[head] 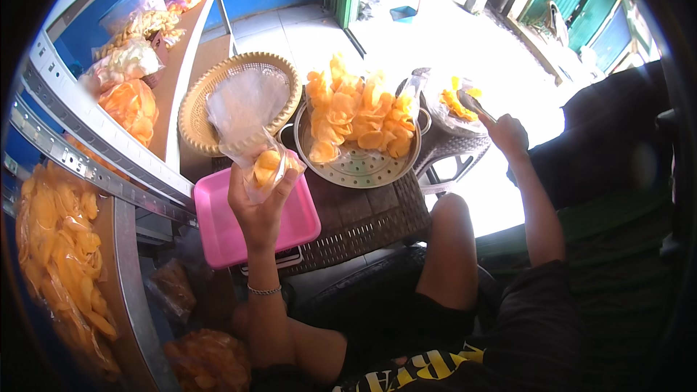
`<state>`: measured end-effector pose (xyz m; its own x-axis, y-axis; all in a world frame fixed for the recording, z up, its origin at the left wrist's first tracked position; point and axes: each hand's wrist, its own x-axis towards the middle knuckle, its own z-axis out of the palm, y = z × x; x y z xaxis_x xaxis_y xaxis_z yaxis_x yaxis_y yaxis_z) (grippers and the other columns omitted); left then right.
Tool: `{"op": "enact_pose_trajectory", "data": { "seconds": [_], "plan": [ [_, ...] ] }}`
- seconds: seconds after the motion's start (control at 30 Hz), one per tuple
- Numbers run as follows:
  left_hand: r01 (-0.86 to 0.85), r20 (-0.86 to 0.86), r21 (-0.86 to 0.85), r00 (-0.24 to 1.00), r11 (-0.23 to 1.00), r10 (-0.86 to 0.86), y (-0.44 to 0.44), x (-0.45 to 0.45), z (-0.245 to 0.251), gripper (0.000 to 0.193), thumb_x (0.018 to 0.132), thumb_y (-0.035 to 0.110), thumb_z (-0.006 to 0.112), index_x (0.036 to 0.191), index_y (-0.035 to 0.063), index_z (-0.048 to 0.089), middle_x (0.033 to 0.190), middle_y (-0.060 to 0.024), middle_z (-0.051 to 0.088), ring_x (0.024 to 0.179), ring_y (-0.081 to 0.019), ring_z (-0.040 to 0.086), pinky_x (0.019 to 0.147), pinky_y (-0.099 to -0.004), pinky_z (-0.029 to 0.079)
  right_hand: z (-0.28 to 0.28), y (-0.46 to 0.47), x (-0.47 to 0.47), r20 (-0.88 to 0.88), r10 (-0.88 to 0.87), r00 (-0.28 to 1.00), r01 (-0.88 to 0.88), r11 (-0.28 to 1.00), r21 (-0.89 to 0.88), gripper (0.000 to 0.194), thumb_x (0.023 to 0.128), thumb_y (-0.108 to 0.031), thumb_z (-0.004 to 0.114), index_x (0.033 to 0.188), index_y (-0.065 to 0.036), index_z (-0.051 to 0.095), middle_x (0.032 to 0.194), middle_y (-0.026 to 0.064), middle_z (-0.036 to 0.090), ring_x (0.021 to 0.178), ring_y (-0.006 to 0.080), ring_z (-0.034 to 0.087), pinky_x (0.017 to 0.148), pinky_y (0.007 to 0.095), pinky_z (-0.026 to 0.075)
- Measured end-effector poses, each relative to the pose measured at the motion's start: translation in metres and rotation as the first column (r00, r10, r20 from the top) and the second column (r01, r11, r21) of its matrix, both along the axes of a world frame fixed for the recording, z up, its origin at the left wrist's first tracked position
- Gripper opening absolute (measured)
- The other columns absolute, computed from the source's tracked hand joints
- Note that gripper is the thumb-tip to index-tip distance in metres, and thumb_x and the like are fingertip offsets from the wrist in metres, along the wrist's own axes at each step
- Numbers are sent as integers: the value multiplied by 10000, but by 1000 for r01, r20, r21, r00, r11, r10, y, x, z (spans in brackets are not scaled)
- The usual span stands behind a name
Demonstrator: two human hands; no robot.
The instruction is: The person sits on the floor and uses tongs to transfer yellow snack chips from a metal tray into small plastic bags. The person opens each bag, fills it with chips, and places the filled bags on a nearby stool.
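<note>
My left hand (261, 201) holds up a small clear plastic bag (253, 179) with a few yellow-orange chips (267, 167) in it, above a pink plastic tray (218, 239). Out to the right, my right hand (507, 133) grips the handle of a metal scoop or tongs (475, 102); bright light hides its exact shape. Its far end is among loose chips (456, 103) in a large clear plastic bag (435, 111). Between my hands, several filled bags of chips (354, 111) stand in a round perforated metal steamer pan (348, 175).
A tan woven-pattern plastic basket (188, 120) holds empty clear bags (250, 92). Beneath the pan is a brown rattan-pattern table (375, 212); a similar stool (457, 147) stands to the right. Metal shelving (125, 139) with bagged snacks (130, 109) borders the left. A scale (288, 257) shows under the tray.
</note>
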<state>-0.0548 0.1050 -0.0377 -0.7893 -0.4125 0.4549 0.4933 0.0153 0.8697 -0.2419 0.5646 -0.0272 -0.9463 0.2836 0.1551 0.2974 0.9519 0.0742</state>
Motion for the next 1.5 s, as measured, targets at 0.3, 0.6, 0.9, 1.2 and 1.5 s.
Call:
{"op": "enact_pose_trajectory", "data": {
  "seconds": [0.3, 0.6, 0.9, 1.2, 1.5],
  "plan": [
    [17, 7, 2, 1000, 1000, -17, -3, 0, 0, 466, 838, -8, 792, 1241, -34, 560, 1138, -127, 658, 1049, -199, 667, 940, -339, 565, 14, 8, 9, 33, 179, 983, -182, 960, 212, 645, 875, -652, 633, 917, -15, 727, 842, 157, 727, 841, 316, 729, 755, 434, 572],
    [16, 15, -29, 1000, 999, -16, -1, -1, -2, 464, 832, -18, 795, 1233, -27, 562, 1128, -127, 668, 1041, -190, 670, 922, -324, 567, -4, 8, 6, -13, 336, 942, -309, 881, 358, 551, 891, -590, 649, 866, -45, 725, 799, 140, 718, 746, 293, 723, 692, 417, 567],
    [-8, 36, -144, 999, 990, 13, -4, 0, 1, 494, 807, -47, 805, 1237, -9, 565, 1139, -108, 670, 1069, -167, 651, 933, -312, 543, 49, 10, 42, -56, 235, 970, -229, 969, 98, 594, 921, -613, 604, 839, -34, 706, 761, 173, 695, 766, 353, 711, 710, 456, 557],
    [-69, 14, -67, 997, 995, 71, 3, -9, -10, 516, 780, 9, 845, 1212, -10, 564, 1124, -100, 665, 1025, -167, 661, 913, -311, 542, 136, -62, 97, -208, 433, 877, -480, 807, -343, 470, 952, -448, 684, 858, 11, 720, 612, 53, 554, 565, 124, 457, 562, 328, 386],
    [-262, -84, -206, 965, 943, 250, 4, -7, -11, 595, 725, 70, 883, 1209, -20, 548, 1100, -125, 667, 1015, -223, 688, 922, -360, 552, 209, -177, 136, -101, 775, 624, -608, 399, -687, 359, 976, -343, 680, 978, 4, 768, 656, -10, 618, 568, 45, 497, 533, 226, 382]
  ]
}}
